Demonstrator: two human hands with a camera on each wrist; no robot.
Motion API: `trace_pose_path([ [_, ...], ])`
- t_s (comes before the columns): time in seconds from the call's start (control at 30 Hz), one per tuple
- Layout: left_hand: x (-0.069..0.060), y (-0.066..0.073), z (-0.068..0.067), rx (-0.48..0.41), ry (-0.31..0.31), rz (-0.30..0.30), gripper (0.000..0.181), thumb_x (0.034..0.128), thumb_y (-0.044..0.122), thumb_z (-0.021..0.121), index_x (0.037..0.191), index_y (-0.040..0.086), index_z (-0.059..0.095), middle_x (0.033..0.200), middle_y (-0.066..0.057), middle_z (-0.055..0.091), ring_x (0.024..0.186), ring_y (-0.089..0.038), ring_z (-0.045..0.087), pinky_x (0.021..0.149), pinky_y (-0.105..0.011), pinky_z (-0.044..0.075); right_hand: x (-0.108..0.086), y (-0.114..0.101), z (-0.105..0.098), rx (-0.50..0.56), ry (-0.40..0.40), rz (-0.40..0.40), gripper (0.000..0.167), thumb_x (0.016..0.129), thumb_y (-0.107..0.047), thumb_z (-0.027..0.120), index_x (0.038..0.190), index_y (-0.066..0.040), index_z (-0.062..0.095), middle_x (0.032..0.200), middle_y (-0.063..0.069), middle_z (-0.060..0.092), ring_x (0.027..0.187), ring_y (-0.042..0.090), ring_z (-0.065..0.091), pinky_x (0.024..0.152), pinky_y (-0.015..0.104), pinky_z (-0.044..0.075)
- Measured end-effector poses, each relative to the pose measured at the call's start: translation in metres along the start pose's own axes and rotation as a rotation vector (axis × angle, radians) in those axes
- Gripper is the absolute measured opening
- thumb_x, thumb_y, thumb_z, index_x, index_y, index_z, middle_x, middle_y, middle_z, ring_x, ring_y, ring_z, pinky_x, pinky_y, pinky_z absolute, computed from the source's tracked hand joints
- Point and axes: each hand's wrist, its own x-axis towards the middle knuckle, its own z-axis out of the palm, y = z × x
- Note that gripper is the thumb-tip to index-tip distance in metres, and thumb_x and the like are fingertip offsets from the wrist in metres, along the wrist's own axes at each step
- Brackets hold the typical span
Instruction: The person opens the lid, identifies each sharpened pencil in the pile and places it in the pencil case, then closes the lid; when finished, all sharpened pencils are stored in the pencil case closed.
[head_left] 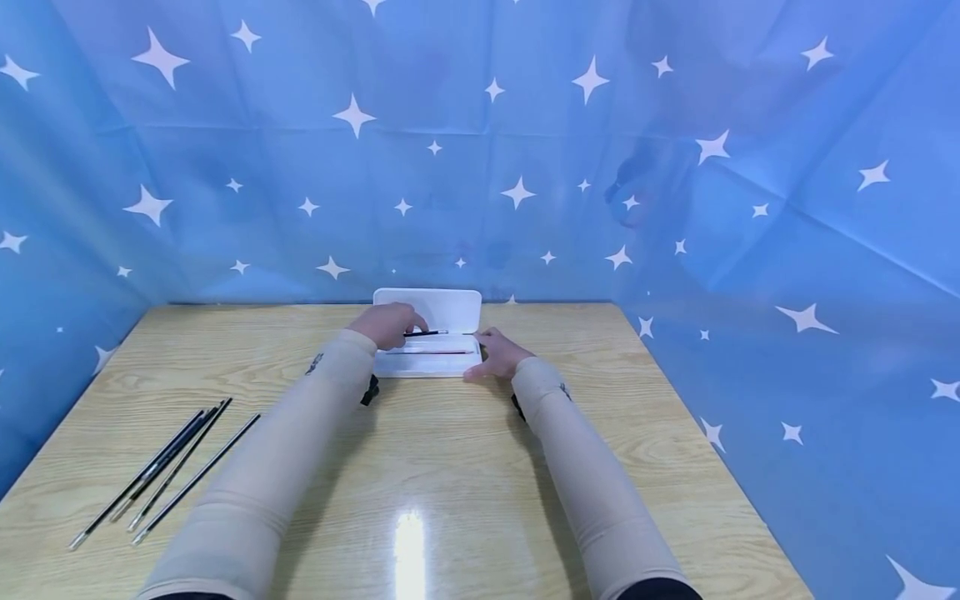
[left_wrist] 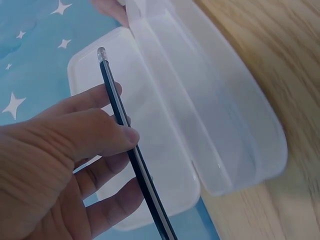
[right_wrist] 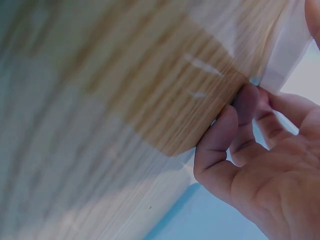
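Note:
A white pencil case [head_left: 431, 367] lies with its lid [head_left: 453, 307] raised at the table's far side. Over it, my left hand [head_left: 386, 325] pinches a dark pencil [left_wrist: 156, 205] between thumb and fingers. The pencil has a silver stripe and a pale end, and in the left wrist view it crosses in front of the lid. At the case's right end, my right hand [head_left: 501, 354] grips its side with bent fingers [right_wrist: 216, 137] against it. A thin reddish line runs along the case's inside; I cannot tell what it is.
Several dark pencils [head_left: 198, 475] with pale ends lie loosely side by side on the left of the wooden table [head_left: 450, 467]. A blue cloth with white stars [head_left: 450, 167] hangs behind the table's back edge and along its sides.

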Motion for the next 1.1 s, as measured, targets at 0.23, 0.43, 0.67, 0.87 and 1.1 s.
trace_pose_path([
  [0.23,0.015,0.009,0.009,-0.01,0.02,0.027,0.042,0.0915,-0.005,0.07,0.128,0.017,0.073,0.114,-0.006,0.07,0.104,-0.022,0.063,0.099,-0.04,0.051,0.004,0.003,0.001,0.009,-0.008,0.02,0.105,0.085,-0.047,0.081,0.164,-0.018,0.017,0.166,0.013,0.017,0.151,0.034,0.023,0.119,0.05,0.027],
  [0.43,0.024,0.013,0.013,0.039,0.046,0.06,0.042,0.0903,-0.005,0.071,0.125,0.018,0.075,0.113,-0.006,0.071,0.104,-0.021,0.064,0.096,-0.038,0.052,0.005,0.003,0.002,-0.015,0.002,0.027,0.105,0.085,-0.05,0.08,0.164,-0.018,0.018,0.165,0.012,0.019,0.151,0.032,0.024,0.12,0.048,0.027],
  [0.67,0.03,0.015,0.016,0.032,0.065,0.039,0.04,0.0896,-0.001,0.075,0.126,0.017,0.074,0.116,-0.006,0.07,0.109,-0.023,0.064,0.098,-0.039,0.051,0.001,0.001,0.001,0.008,0.001,-0.004,0.102,0.087,-0.045,0.08,0.164,-0.016,0.019,0.164,0.014,0.019,0.15,0.034,0.024,0.119,0.049,0.027],
  [0.87,0.027,0.008,0.016,-0.046,0.081,0.023,0.04,0.0918,0.002,0.073,0.13,0.015,0.07,0.12,-0.006,0.068,0.113,-0.024,0.063,0.1,-0.041,0.05,0.007,0.002,0.002,0.016,-0.009,0.031,0.106,0.083,-0.048,0.082,0.164,-0.021,0.018,0.165,0.011,0.018,0.151,0.032,0.023,0.119,0.049,0.027],
  [1.1,0.01,-0.003,0.007,-0.094,0.047,-0.024,0.041,0.0939,0.003,0.07,0.134,0.013,0.067,0.122,-0.01,0.068,0.113,-0.026,0.062,0.098,-0.044,0.051,0.01,0.004,0.003,0.021,-0.001,0.038,0.107,0.082,-0.047,0.083,0.164,-0.022,0.019,0.165,0.011,0.018,0.151,0.033,0.024,0.119,0.05,0.027],
])
